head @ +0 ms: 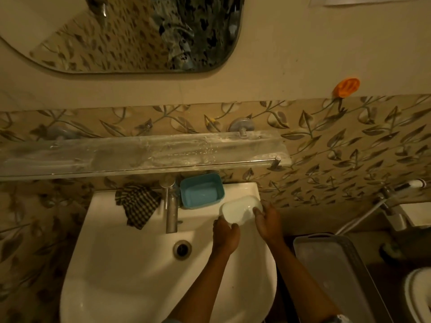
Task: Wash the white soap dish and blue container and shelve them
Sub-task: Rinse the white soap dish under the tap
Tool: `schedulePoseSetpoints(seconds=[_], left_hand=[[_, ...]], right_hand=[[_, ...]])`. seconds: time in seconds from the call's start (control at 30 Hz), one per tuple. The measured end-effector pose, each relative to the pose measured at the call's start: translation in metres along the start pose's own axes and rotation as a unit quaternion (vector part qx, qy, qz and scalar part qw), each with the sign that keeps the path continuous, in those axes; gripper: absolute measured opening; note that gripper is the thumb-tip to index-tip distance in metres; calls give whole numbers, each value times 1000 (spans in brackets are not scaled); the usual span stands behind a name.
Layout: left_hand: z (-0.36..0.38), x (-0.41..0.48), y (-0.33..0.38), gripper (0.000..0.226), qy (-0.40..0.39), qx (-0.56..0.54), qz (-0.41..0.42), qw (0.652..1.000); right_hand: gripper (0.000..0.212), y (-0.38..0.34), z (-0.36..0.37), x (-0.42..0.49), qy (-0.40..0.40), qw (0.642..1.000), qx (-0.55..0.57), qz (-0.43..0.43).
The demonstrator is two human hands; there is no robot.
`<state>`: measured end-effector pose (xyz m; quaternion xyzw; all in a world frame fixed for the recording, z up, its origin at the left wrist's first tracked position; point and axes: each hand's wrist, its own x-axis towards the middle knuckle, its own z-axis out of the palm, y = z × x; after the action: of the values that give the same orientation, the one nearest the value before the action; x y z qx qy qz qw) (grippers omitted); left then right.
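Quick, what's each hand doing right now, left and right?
Left hand: grips the near-left edge of the white rounded soap dish.
Right hand: holds the same dish at its right end.

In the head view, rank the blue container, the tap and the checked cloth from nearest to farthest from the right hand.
From the right hand, which holds the white soap dish:
1. Blue container, just to the left.
2. Tap, further left, upright.
3. Checked cloth, farthest left, beyond the tap.
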<state>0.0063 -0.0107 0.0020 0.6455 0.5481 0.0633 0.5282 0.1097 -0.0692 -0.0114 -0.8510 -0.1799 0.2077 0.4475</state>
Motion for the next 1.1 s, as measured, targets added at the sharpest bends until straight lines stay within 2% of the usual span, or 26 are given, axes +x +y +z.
schedulePoseSetpoints(seconds=[0.13,0.3,0.33,0.4,0.43,0.53,0.73,0.87,1.1], left_hand=[[-16,-18,-16,32,-2,13,22,1000],[-34,-35,-34,28,11,-16,88,996],[-38,-39,-37,32,14,-28,105,994],[-46,-45,-42,55,19,-47,128,990],[-50,-47,-44,55,20,-51,133,990],[-62,-52,-53,24,20,-63,128,990],[-87,-61,-63,31,36,-77,126,988],[-102,-64,-65,31,17,-84,145,986],[-120,-61,-76,30,28,-75,136,987]], right_hand=[[39,9,5,-37,39,998,39,37],[39,14,18,-76,68,993,98,23],[38,13,21,-83,69,991,114,25],[37,13,25,-93,67,987,141,38],[36,13,27,-96,66,985,156,45],[36,10,32,-108,59,976,199,62],[39,-5,39,-121,10,953,277,123],[34,-15,44,-130,-29,955,279,93],[30,-24,46,-140,-83,942,320,59]])
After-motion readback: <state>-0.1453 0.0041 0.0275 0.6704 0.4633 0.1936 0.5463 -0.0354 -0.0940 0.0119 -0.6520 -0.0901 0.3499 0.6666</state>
